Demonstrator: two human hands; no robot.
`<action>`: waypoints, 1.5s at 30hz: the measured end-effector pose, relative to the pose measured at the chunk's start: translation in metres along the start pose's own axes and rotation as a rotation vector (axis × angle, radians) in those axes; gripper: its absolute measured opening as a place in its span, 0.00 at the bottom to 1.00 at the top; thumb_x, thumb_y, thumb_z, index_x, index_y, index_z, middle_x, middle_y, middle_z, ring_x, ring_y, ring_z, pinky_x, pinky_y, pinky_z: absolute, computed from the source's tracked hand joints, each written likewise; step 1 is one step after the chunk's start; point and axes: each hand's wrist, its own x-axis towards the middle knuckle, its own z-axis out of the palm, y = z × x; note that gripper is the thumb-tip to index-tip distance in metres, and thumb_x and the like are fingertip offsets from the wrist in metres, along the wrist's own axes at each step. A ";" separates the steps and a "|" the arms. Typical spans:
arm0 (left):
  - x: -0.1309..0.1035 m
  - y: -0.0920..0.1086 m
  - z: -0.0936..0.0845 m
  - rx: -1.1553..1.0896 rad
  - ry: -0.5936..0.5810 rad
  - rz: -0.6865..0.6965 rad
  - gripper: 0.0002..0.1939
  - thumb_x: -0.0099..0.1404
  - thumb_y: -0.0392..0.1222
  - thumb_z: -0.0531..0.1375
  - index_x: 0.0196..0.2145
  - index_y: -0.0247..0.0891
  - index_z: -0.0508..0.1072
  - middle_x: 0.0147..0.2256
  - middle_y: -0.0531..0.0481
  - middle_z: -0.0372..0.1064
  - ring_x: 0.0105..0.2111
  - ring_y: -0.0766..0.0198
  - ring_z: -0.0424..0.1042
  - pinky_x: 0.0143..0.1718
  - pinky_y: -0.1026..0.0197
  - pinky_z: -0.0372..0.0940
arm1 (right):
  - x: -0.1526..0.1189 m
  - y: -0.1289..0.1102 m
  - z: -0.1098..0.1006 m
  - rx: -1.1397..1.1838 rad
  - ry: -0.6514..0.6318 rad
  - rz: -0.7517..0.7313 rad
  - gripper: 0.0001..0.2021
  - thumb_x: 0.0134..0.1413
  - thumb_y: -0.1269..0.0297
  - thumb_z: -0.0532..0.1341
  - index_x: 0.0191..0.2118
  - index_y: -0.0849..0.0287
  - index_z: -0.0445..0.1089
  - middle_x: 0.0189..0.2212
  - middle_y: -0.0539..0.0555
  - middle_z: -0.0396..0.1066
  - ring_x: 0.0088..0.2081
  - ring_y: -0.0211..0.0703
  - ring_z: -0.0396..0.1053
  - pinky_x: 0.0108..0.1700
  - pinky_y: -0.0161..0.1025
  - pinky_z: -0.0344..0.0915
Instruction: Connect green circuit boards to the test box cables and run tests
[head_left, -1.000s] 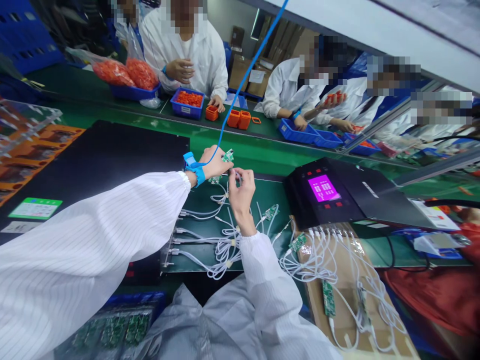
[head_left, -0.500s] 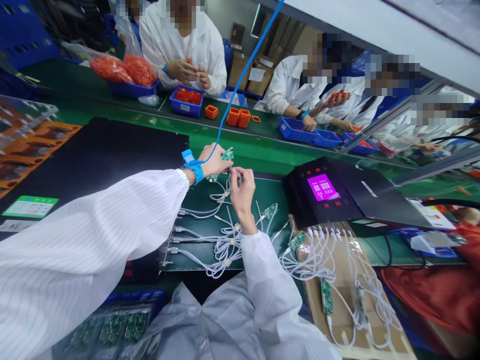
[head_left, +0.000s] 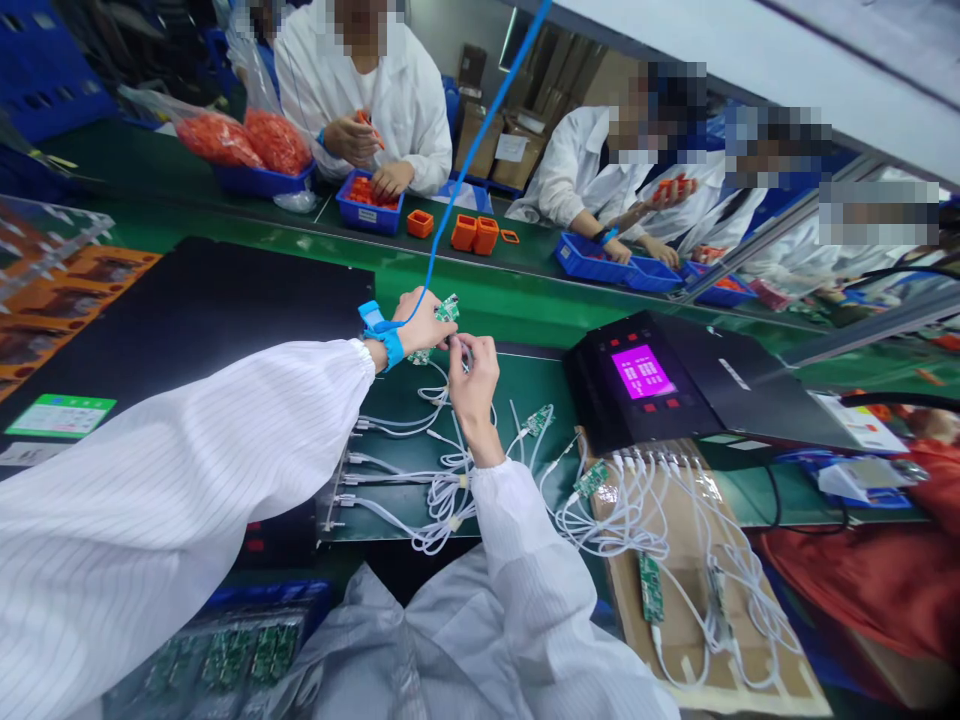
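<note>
My left hand (head_left: 424, 320), with a blue strap at its wrist, is closed on a small green circuit board (head_left: 448, 309). Close against its fingertips, my right hand (head_left: 475, 380) pinches a white cable whose end is hidden between the fingers. Another green board (head_left: 420, 356) shows just below my left hand. Coiled white cables (head_left: 448, 495) lie on the green bench (head_left: 375, 522) below both hands. To the right, a green board (head_left: 538, 420) is joined to a white cable.
A black device (head_left: 645, 375) with a magenta screen stands right of my hands; a large black box (head_left: 247, 310) is at left. More boards and cables lie on cardboard (head_left: 697, 640). Across the belt, people in white coats handle orange parts in blue bins (head_left: 370, 215).
Both my hands have shifted slightly left with the board and cable. Across the belt, a person's hand has lowered into the blue bin of orange parts.
</note>
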 end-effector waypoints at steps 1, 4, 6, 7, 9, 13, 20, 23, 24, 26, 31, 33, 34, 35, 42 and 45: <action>0.001 -0.001 0.000 0.006 -0.014 0.012 0.16 0.58 0.38 0.66 0.18 0.39 0.66 0.18 0.50 0.69 0.32 0.57 0.76 0.36 0.61 0.66 | 0.000 0.001 -0.001 0.005 -0.013 0.003 0.11 0.71 0.60 0.58 0.41 0.58 0.74 0.36 0.53 0.69 0.37 0.40 0.70 0.42 0.38 0.69; 0.006 -0.005 0.002 0.035 -0.022 0.072 0.16 0.58 0.38 0.66 0.18 0.40 0.65 0.18 0.51 0.68 0.29 0.58 0.76 0.34 0.61 0.65 | 0.000 0.003 -0.003 0.028 -0.026 0.007 0.11 0.70 0.59 0.59 0.41 0.59 0.75 0.36 0.53 0.70 0.37 0.40 0.70 0.41 0.37 0.69; 0.007 -0.005 0.004 0.062 0.000 0.097 0.18 0.58 0.38 0.66 0.17 0.40 0.63 0.17 0.52 0.66 0.28 0.58 0.75 0.33 0.61 0.64 | -0.001 0.003 -0.004 0.023 -0.008 0.012 0.11 0.70 0.59 0.59 0.41 0.59 0.75 0.36 0.54 0.70 0.37 0.40 0.70 0.42 0.37 0.69; 0.007 -0.004 0.004 0.069 0.010 0.097 0.18 0.58 0.38 0.66 0.16 0.40 0.62 0.16 0.52 0.65 0.28 0.58 0.75 0.33 0.61 0.64 | -0.002 0.003 -0.004 0.018 0.003 0.017 0.11 0.70 0.59 0.58 0.41 0.59 0.75 0.36 0.54 0.70 0.37 0.40 0.70 0.42 0.38 0.69; 0.006 -0.002 0.005 0.064 0.013 0.081 0.19 0.58 0.38 0.66 0.16 0.41 0.62 0.16 0.51 0.65 0.28 0.58 0.74 0.33 0.61 0.64 | -0.002 0.002 -0.003 0.016 0.021 0.023 0.11 0.70 0.60 0.58 0.41 0.59 0.75 0.37 0.54 0.69 0.38 0.41 0.70 0.43 0.39 0.69; 0.001 0.001 0.003 0.031 0.047 0.051 0.19 0.59 0.39 0.66 0.16 0.40 0.62 0.18 0.50 0.66 0.30 0.58 0.73 0.34 0.60 0.63 | -0.002 -0.004 0.002 0.023 0.046 0.018 0.10 0.71 0.61 0.57 0.41 0.58 0.75 0.37 0.55 0.69 0.39 0.42 0.70 0.45 0.41 0.69; 0.006 -0.005 0.000 0.122 0.046 0.128 0.17 0.62 0.42 0.65 0.19 0.40 0.65 0.19 0.50 0.65 0.31 0.56 0.74 0.35 0.60 0.63 | 0.002 -0.008 0.002 0.023 0.007 0.004 0.13 0.71 0.58 0.57 0.42 0.58 0.77 0.36 0.54 0.70 0.38 0.41 0.71 0.44 0.39 0.69; 0.009 -0.007 0.000 0.156 0.013 0.235 0.16 0.66 0.44 0.63 0.22 0.40 0.67 0.23 0.48 0.69 0.31 0.56 0.74 0.36 0.60 0.62 | 0.008 0.013 -0.014 0.044 -0.053 -0.004 0.17 0.74 0.56 0.52 0.46 0.59 0.77 0.40 0.57 0.74 0.42 0.42 0.73 0.49 0.41 0.70; 0.010 -0.007 -0.001 0.153 0.003 0.260 0.16 0.67 0.45 0.63 0.23 0.40 0.66 0.23 0.48 0.70 0.31 0.57 0.74 0.36 0.60 0.62 | 0.010 0.024 -0.021 0.036 -0.058 0.010 0.18 0.75 0.57 0.51 0.49 0.59 0.76 0.43 0.59 0.75 0.45 0.43 0.74 0.52 0.43 0.69; 0.010 -0.007 0.000 0.146 -0.016 0.289 0.17 0.67 0.46 0.62 0.24 0.41 0.65 0.24 0.48 0.70 0.31 0.57 0.74 0.36 0.61 0.61 | 0.014 0.048 -0.032 -0.004 -0.103 0.068 0.18 0.73 0.56 0.53 0.53 0.60 0.74 0.48 0.62 0.75 0.49 0.46 0.74 0.56 0.48 0.69; 0.012 -0.010 0.000 0.118 -0.036 0.326 0.16 0.67 0.48 0.62 0.24 0.40 0.67 0.25 0.49 0.72 0.32 0.57 0.75 0.38 0.61 0.62 | 0.018 0.092 -0.036 -0.020 -0.402 0.136 0.12 0.62 0.58 0.64 0.44 0.61 0.78 0.45 0.61 0.80 0.47 0.49 0.77 0.56 0.50 0.70; 0.012 -0.012 0.000 0.094 -0.050 0.321 0.16 0.68 0.48 0.62 0.25 0.40 0.68 0.25 0.50 0.73 0.31 0.59 0.75 0.36 0.62 0.62 | 0.018 0.095 -0.032 -0.007 -0.431 0.142 0.12 0.63 0.59 0.62 0.43 0.60 0.79 0.42 0.59 0.82 0.44 0.49 0.79 0.53 0.48 0.72; 0.013 -0.012 0.000 0.090 -0.051 0.317 0.16 0.68 0.48 0.62 0.25 0.40 0.68 0.25 0.50 0.73 0.30 0.59 0.75 0.35 0.63 0.62 | 0.018 0.095 -0.031 -0.004 -0.441 0.148 0.11 0.63 0.59 0.62 0.42 0.60 0.79 0.42 0.59 0.83 0.43 0.49 0.79 0.52 0.48 0.73; 0.013 -0.013 0.000 0.089 -0.051 0.314 0.16 0.68 0.48 0.62 0.25 0.40 0.68 0.24 0.50 0.73 0.30 0.59 0.75 0.35 0.63 0.62 | 0.018 0.095 -0.031 -0.004 -0.448 0.154 0.11 0.63 0.60 0.62 0.42 0.60 0.80 0.42 0.58 0.83 0.43 0.49 0.80 0.53 0.48 0.73; 0.016 -0.016 0.003 0.025 -0.111 0.296 0.14 0.69 0.46 0.63 0.28 0.37 0.73 0.22 0.52 0.71 0.28 0.59 0.77 0.35 0.63 0.64 | 0.022 0.088 -0.047 -0.080 -0.455 0.214 0.10 0.61 0.61 0.65 0.42 0.56 0.84 0.45 0.56 0.83 0.49 0.55 0.80 0.56 0.46 0.71; 0.016 -0.017 0.005 0.056 -0.122 0.246 0.14 0.69 0.47 0.64 0.29 0.37 0.73 0.22 0.51 0.71 0.29 0.58 0.78 0.37 0.62 0.66 | 0.026 0.087 -0.053 -0.140 -0.462 0.245 0.10 0.61 0.61 0.66 0.43 0.55 0.84 0.46 0.55 0.83 0.50 0.55 0.80 0.56 0.45 0.71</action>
